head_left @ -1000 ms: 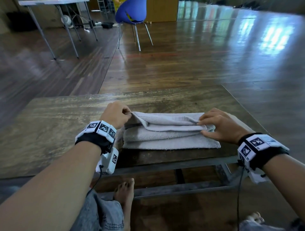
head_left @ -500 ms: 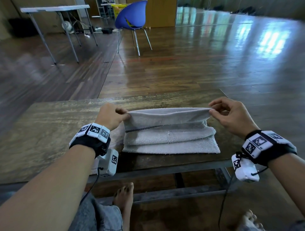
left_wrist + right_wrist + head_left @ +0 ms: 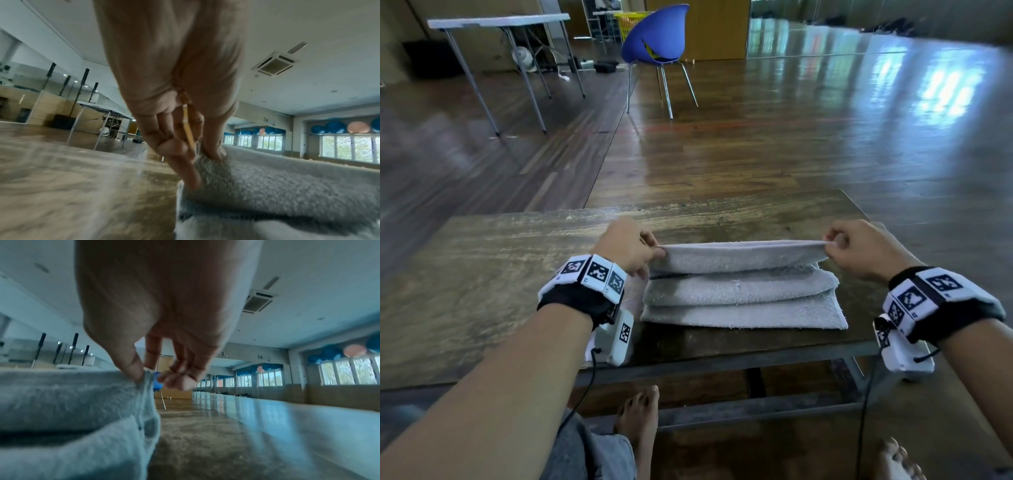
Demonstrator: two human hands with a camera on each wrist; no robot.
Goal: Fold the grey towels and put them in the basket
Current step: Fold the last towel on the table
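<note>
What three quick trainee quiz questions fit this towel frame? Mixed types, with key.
1. True or false: both hands pinch the top layer of the grey towel.
2. Which hand holds its right end? A) left hand B) right hand
3. Fill in: the towel's lower layers rest on the wooden ____.

Key: 1 true; 2 B; 3 table.

Both my forearms reach forward side by side, my left hand (image 3: 627, 247) and my right hand (image 3: 859, 247) level and well apart, each pinching thumb against curled fingers (image 3: 131, 365) on a towel (image 3: 739, 253) corner.
</note>
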